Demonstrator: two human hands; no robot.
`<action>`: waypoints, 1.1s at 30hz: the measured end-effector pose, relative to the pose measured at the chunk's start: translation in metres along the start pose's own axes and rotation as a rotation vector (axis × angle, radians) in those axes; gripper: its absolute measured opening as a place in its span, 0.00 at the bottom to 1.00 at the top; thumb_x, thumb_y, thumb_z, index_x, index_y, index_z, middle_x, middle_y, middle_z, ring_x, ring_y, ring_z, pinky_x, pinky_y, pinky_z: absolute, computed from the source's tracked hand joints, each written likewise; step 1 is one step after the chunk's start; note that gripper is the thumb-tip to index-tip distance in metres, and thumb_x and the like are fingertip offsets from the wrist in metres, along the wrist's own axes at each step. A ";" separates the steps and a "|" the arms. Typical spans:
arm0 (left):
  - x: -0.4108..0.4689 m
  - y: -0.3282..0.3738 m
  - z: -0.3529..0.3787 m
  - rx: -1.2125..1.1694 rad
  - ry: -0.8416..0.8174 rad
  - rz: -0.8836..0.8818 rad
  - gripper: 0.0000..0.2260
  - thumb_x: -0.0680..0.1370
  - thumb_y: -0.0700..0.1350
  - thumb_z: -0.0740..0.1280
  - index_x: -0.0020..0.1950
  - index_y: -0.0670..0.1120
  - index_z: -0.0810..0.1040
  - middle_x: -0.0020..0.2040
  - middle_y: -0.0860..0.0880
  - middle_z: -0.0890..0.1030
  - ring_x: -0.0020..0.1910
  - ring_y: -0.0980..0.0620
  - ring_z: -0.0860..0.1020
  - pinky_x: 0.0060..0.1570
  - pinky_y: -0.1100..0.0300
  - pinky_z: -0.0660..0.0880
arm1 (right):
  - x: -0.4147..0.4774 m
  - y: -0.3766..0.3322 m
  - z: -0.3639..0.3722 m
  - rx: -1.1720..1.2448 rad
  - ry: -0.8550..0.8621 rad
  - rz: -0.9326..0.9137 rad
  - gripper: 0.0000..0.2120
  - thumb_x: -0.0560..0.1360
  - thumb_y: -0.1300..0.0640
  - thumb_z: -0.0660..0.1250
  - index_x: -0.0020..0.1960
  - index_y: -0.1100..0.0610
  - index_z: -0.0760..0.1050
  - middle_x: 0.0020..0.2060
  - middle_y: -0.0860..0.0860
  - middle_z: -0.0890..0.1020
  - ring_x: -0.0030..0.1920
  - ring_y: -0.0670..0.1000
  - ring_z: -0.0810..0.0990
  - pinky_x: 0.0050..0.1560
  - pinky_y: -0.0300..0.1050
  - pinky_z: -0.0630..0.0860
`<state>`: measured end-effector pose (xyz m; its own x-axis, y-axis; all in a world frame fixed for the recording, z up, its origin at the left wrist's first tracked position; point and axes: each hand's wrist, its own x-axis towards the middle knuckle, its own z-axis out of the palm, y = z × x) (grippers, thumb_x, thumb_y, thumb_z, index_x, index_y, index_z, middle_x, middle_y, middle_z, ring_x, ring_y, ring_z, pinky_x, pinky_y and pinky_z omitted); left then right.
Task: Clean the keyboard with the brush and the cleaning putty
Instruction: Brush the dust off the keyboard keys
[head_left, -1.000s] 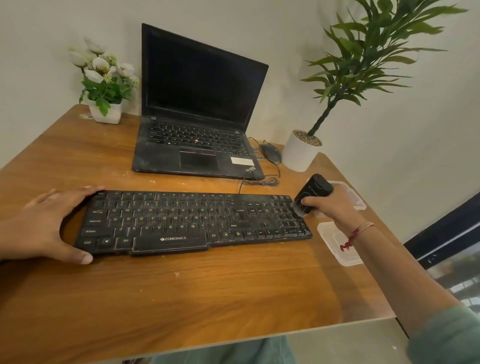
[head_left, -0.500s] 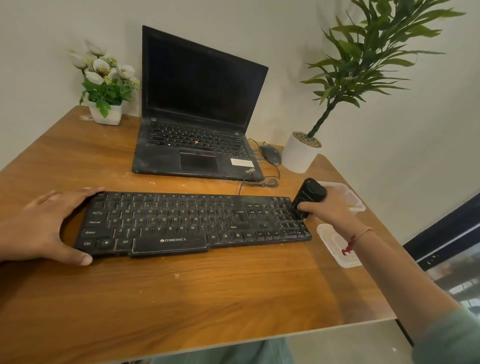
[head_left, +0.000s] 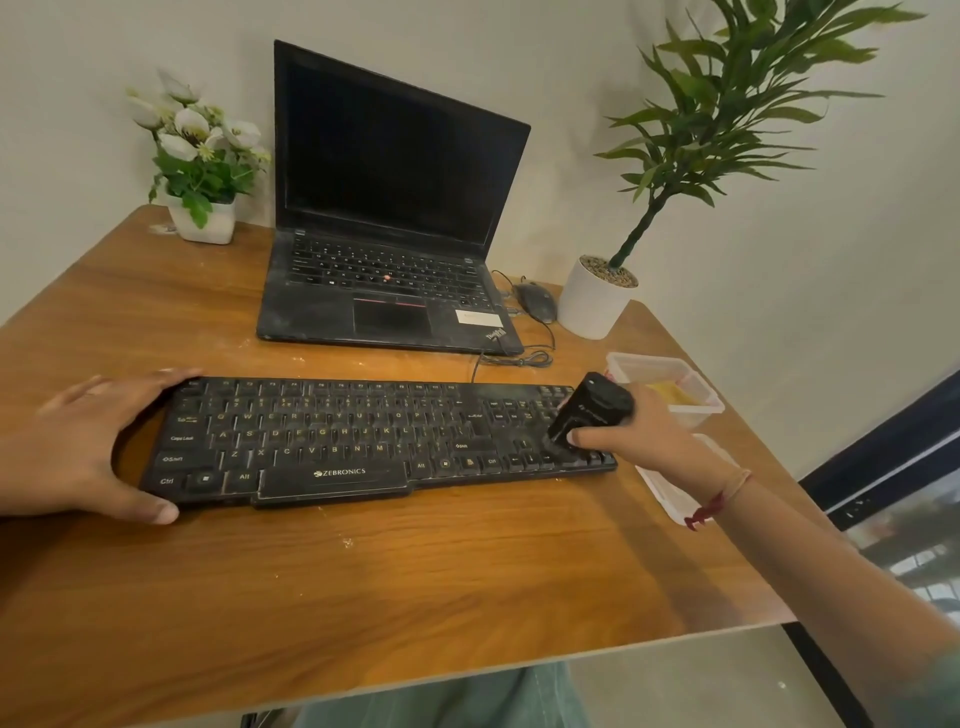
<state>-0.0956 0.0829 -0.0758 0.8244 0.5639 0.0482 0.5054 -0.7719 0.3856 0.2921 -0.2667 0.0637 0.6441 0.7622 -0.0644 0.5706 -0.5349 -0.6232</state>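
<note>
A dusty black keyboard (head_left: 363, 441) lies across the middle of the wooden table. My left hand (head_left: 78, 447) holds its left end, thumb at the near edge and fingers along the far edge. My right hand (head_left: 639, 431) grips a stubby black brush (head_left: 587, 410), tilted, with its bristle end down on the keys at the keyboard's right end. Yellow cleaning putty (head_left: 670, 393) sits in a clear plastic tub (head_left: 631, 362) just right of the keyboard, partly hidden by my right hand.
An open black laptop (head_left: 389, 270) stands behind the keyboard, with a mouse (head_left: 537, 301) and its cable beside it. A flower pot (head_left: 202, 221) is at the back left, a potted plant (head_left: 592, 306) at the back right. The tub's lid (head_left: 670, 493) lies under my right wrist.
My right hand has drawn the brush nearer and a little left over the keyboard's right end, toward its front rows. My left hand has kept its place.
</note>
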 end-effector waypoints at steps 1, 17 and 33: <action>0.000 -0.003 0.002 -0.002 -0.003 -0.001 0.62 0.44 0.76 0.72 0.75 0.61 0.55 0.70 0.55 0.69 0.69 0.48 0.68 0.67 0.42 0.65 | 0.000 0.000 -0.002 0.028 -0.014 -0.003 0.16 0.65 0.60 0.77 0.49 0.57 0.77 0.44 0.53 0.83 0.45 0.49 0.82 0.46 0.45 0.80; -0.004 0.022 -0.017 -0.096 0.002 0.055 0.62 0.44 0.76 0.72 0.75 0.61 0.55 0.71 0.54 0.68 0.69 0.47 0.67 0.70 0.40 0.58 | 0.006 0.002 -0.007 -0.082 0.249 -0.045 0.14 0.62 0.52 0.75 0.39 0.60 0.76 0.34 0.56 0.81 0.38 0.56 0.81 0.37 0.51 0.78; -0.008 0.032 -0.020 -0.122 0.015 0.049 0.58 0.43 0.78 0.69 0.70 0.67 0.55 0.67 0.60 0.63 0.69 0.45 0.65 0.68 0.44 0.56 | -0.021 -0.011 0.020 -0.145 0.212 -0.094 0.12 0.66 0.57 0.75 0.41 0.62 0.75 0.35 0.55 0.81 0.39 0.54 0.80 0.40 0.53 0.78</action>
<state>-0.0917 0.0596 -0.0454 0.8433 0.5310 0.0830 0.4289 -0.7580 0.4914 0.2624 -0.2693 0.0564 0.6681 0.7260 0.1627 0.6903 -0.5232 -0.4998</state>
